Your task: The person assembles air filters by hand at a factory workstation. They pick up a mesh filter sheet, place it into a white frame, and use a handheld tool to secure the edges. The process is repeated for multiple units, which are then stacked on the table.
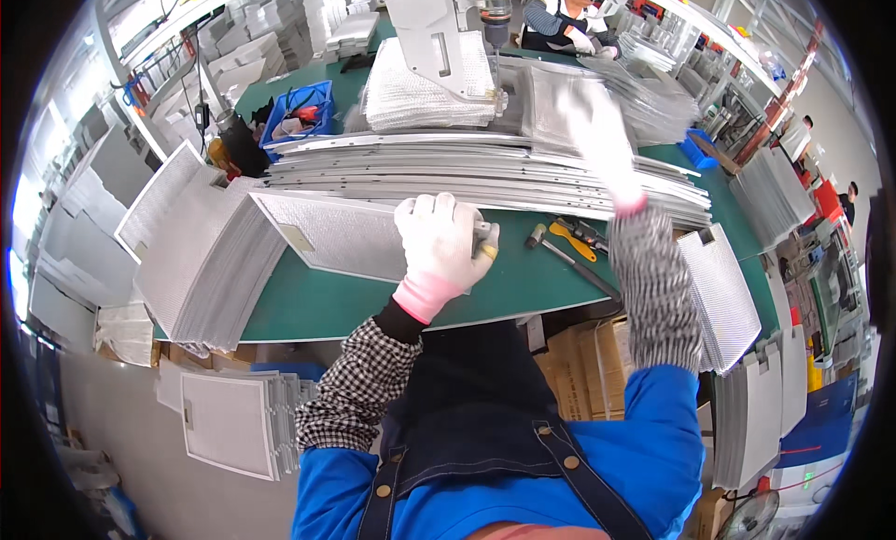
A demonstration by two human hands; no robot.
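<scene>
A green table [387, 308] spreads under and around both hands, its curved near edge running just below the left hand and on toward the person's right. A wide pile of long metal strips [392, 171] lies across it, beyond the left hand and partly under the right forearm. To the left of the left hand, a thick stack of panels [207, 260] leans at the table's left end; well to the right of that hand, past the right forearm, another white panel [719, 288] sits at the near edge.

Between the left stack and the left hand is the mesh panel [331, 237], a pale sheet with a thin frame, set in front of the strips. Its right end runs into the left hand [446, 246], which hides that end. Green surface shows below the panel down to the near edge, and to the right of the left hand as far as the tools.

The left forearm slants up and inward, back of the glove upward, fingers curled together over the panel's end with the thumb pressed in beside them. The right arm reaches farther forward, over the strips; the right hand [597, 134] is a white blur, and I cannot tell whether its fingers are spread or pinching.

Between the two arms lie a hammer [581, 269] and, just beyond its handle, a smaller yellow-handled tool [573, 242].
</scene>
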